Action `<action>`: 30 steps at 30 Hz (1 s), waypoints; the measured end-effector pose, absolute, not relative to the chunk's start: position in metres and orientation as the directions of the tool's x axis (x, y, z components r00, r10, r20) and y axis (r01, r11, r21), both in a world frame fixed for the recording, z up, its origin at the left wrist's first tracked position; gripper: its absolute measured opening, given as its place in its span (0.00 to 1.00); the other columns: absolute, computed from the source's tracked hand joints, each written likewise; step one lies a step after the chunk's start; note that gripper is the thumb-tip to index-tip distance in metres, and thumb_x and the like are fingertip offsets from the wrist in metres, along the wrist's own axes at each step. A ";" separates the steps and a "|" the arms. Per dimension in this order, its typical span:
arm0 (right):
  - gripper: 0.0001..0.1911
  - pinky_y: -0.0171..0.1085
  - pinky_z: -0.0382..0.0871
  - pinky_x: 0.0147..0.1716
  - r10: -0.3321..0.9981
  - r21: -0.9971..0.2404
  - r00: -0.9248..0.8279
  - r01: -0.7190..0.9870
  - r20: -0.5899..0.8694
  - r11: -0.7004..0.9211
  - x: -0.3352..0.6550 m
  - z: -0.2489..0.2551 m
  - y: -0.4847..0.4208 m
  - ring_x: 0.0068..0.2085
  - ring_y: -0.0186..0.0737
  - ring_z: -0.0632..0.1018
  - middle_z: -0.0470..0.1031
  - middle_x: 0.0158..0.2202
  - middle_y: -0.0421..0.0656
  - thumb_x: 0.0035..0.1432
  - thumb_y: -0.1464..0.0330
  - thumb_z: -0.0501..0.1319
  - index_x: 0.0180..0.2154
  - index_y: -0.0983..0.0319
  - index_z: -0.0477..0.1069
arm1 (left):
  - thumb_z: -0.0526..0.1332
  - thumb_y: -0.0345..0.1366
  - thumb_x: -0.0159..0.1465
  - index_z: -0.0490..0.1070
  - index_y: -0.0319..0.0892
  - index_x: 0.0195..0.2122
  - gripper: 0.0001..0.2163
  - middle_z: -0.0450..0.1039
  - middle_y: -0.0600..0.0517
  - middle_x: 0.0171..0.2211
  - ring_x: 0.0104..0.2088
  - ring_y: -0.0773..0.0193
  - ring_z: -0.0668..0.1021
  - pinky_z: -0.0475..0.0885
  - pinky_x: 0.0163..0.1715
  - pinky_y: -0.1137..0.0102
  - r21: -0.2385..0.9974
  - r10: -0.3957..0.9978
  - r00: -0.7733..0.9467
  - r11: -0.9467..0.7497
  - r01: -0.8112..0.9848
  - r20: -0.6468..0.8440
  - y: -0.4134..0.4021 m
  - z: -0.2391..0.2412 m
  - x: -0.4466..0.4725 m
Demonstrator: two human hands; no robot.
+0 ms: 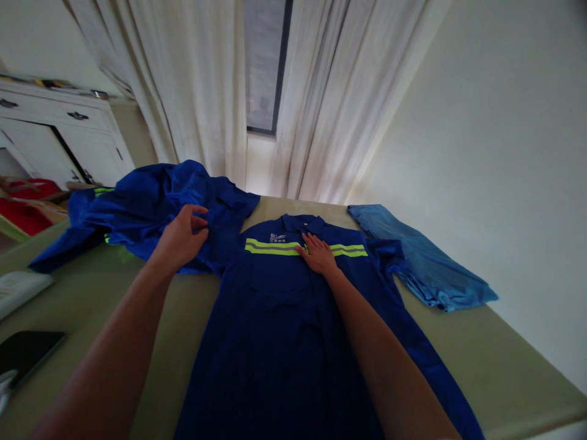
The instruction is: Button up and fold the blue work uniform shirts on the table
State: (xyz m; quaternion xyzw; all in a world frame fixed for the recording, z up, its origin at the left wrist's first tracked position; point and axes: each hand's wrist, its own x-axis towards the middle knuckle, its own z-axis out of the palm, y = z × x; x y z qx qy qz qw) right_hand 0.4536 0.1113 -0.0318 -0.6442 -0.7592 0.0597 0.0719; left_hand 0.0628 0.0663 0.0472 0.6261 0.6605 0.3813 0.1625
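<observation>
A dark blue work shirt with a yellow reflective band across the chest lies spread face up on the olive table. My right hand lies flat and open on the chest, on the band just below the collar. My left hand is closed in a pinch on the shirt's left sleeve, near the shoulder. Behind that hand lies a heap of more dark blue garments.
A folded lighter blue garment lies at the table's right. A dark tablet or phone and a white object sit at the left edge. White drawers, red items and curtains stand beyond the table.
</observation>
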 end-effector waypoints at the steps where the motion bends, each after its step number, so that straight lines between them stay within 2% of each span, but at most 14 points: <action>1: 0.43 0.50 0.42 0.71 0.987 -0.187 -0.159 0.969 0.036 0.163 0.453 -0.032 0.110 0.74 0.44 0.51 0.48 0.76 0.43 0.69 0.40 0.34 0.74 0.55 0.48 | 0.63 0.52 0.58 0.67 0.41 0.59 0.31 0.77 0.41 0.49 0.48 0.47 0.81 0.76 0.48 0.56 0.711 0.949 -0.220 -0.007 0.703 0.227 0.065 0.048 0.067; 3: 0.43 0.50 0.42 0.71 0.986 -0.198 -0.159 0.966 0.041 0.164 0.452 -0.030 0.109 0.74 0.44 0.52 0.49 0.75 0.43 0.69 0.40 0.34 0.74 0.55 0.49 | 0.62 0.57 0.60 0.69 0.38 0.57 0.32 0.77 0.38 0.49 0.49 0.44 0.80 0.76 0.49 0.53 0.741 0.950 -0.291 0.115 0.661 0.113 0.063 0.047 0.075; 5: 0.43 0.50 0.43 0.71 0.987 -0.212 -0.156 0.964 0.045 0.162 0.452 -0.029 0.109 0.74 0.45 0.53 0.50 0.75 0.42 0.69 0.39 0.34 0.74 0.55 0.51 | 0.62 0.57 0.60 0.71 0.37 0.57 0.32 0.78 0.38 0.49 0.48 0.46 0.81 0.78 0.46 0.55 0.816 0.954 -0.297 0.148 0.559 0.031 0.061 0.044 0.082; 8: 0.43 0.50 0.44 0.71 0.988 -0.226 -0.142 0.962 0.058 0.151 0.451 -0.028 0.108 0.74 0.45 0.54 0.51 0.75 0.42 0.69 0.39 0.34 0.73 0.55 0.52 | 0.66 0.48 0.60 0.71 0.42 0.59 0.27 0.79 0.44 0.46 0.43 0.53 0.82 0.79 0.44 0.59 0.867 0.957 -0.260 0.017 0.497 0.131 0.060 0.044 0.084; 10: 0.43 0.51 0.43 0.71 0.991 -0.229 -0.123 0.964 0.058 0.133 0.450 -0.029 0.108 0.74 0.45 0.53 0.50 0.75 0.43 0.69 0.39 0.34 0.73 0.55 0.52 | 0.65 0.40 0.61 0.73 0.44 0.56 0.21 0.79 0.46 0.47 0.46 0.53 0.81 0.78 0.49 0.57 0.787 0.916 -0.281 -0.059 0.614 0.288 0.057 0.048 0.080; 12: 0.43 0.51 0.43 0.71 0.993 -0.229 -0.105 0.967 0.058 0.115 0.449 -0.030 0.106 0.74 0.46 0.53 0.49 0.75 0.43 0.69 0.40 0.34 0.73 0.55 0.51 | 0.60 0.33 0.63 0.75 0.40 0.54 0.18 0.77 0.42 0.51 0.53 0.48 0.77 0.72 0.58 0.51 0.618 0.836 -0.308 -0.047 0.784 0.455 0.054 0.053 0.079; 14: 0.42 0.51 0.43 0.71 0.994 -0.227 -0.088 0.969 0.064 0.100 0.447 -0.030 0.104 0.74 0.46 0.53 0.50 0.75 0.45 0.70 0.40 0.35 0.73 0.56 0.51 | 0.57 0.30 0.64 0.74 0.36 0.56 0.19 0.73 0.38 0.57 0.61 0.43 0.72 0.65 0.62 0.46 0.453 0.760 -0.284 -0.016 0.891 0.585 0.049 0.057 0.089; 16: 0.42 0.51 0.45 0.70 0.995 -0.223 -0.058 0.972 0.080 0.074 0.445 -0.030 0.102 0.73 0.48 0.55 0.51 0.75 0.47 0.70 0.40 0.37 0.73 0.57 0.52 | 0.53 0.31 0.67 0.72 0.35 0.58 0.20 0.72 0.38 0.59 0.62 0.45 0.71 0.64 0.63 0.48 0.352 0.771 -0.152 -0.100 0.931 0.619 0.045 0.055 0.113; 18: 0.43 0.51 0.48 0.69 0.994 -0.219 0.007 0.976 0.113 0.019 0.442 -0.028 0.100 0.72 0.51 0.58 0.56 0.73 0.51 0.70 0.41 0.38 0.71 0.60 0.57 | 0.50 0.36 0.71 0.72 0.37 0.59 0.20 0.74 0.40 0.58 0.59 0.49 0.74 0.66 0.63 0.54 0.299 0.847 0.077 -0.269 0.915 0.527 0.041 0.043 0.145; 20: 0.42 0.52 0.52 0.67 0.986 -0.218 0.082 0.975 0.148 -0.048 0.439 -0.026 0.098 0.69 0.55 0.62 0.61 0.70 0.55 0.71 0.42 0.37 0.68 0.63 0.63 | 0.49 0.44 0.72 0.72 0.39 0.62 0.23 0.72 0.41 0.61 0.62 0.48 0.73 0.63 0.65 0.54 0.251 0.897 0.262 -0.362 0.898 0.356 0.040 0.021 0.172; 23: 0.43 0.52 0.54 0.66 0.985 -0.204 0.094 0.977 0.144 -0.064 0.442 -0.023 0.089 0.69 0.56 0.63 0.61 0.70 0.58 0.72 0.44 0.35 0.67 0.67 0.63 | 0.48 0.55 0.71 0.63 0.41 0.69 0.32 0.58 0.40 0.71 0.71 0.43 0.61 0.54 0.69 0.49 0.192 0.940 0.305 -0.330 0.924 0.152 0.041 -0.015 0.184; 25: 0.43 0.49 0.51 0.68 0.995 -0.172 -0.039 0.984 0.088 0.054 0.457 -0.023 0.076 0.71 0.53 0.60 0.56 0.72 0.56 0.72 0.43 0.36 0.71 0.67 0.58 | 0.46 0.59 0.71 0.58 0.44 0.72 0.35 0.51 0.42 0.74 0.72 0.44 0.57 0.53 0.70 0.49 0.182 0.950 0.303 -0.312 0.932 0.078 0.044 -0.031 0.174; 28: 0.43 0.49 0.43 0.71 0.981 -0.105 -0.194 0.975 0.030 0.196 0.507 -0.026 0.041 0.74 0.48 0.54 0.52 0.74 0.49 0.70 0.41 0.38 0.73 0.60 0.54 | 0.43 0.61 0.71 0.56 0.45 0.73 0.36 0.48 0.44 0.75 0.73 0.46 0.55 0.51 0.70 0.50 0.177 0.951 0.301 -0.309 0.935 0.069 0.050 -0.040 0.156; 30: 0.44 0.50 0.43 0.72 0.995 -0.076 -0.087 0.993 0.050 0.090 0.552 -0.030 0.011 0.74 0.49 0.53 0.52 0.74 0.49 0.70 0.40 0.39 0.73 0.61 0.54 | 0.43 0.61 0.71 0.57 0.45 0.73 0.36 0.48 0.44 0.75 0.73 0.46 0.55 0.51 0.70 0.49 0.185 0.952 0.296 -0.306 0.934 0.079 0.056 -0.038 0.151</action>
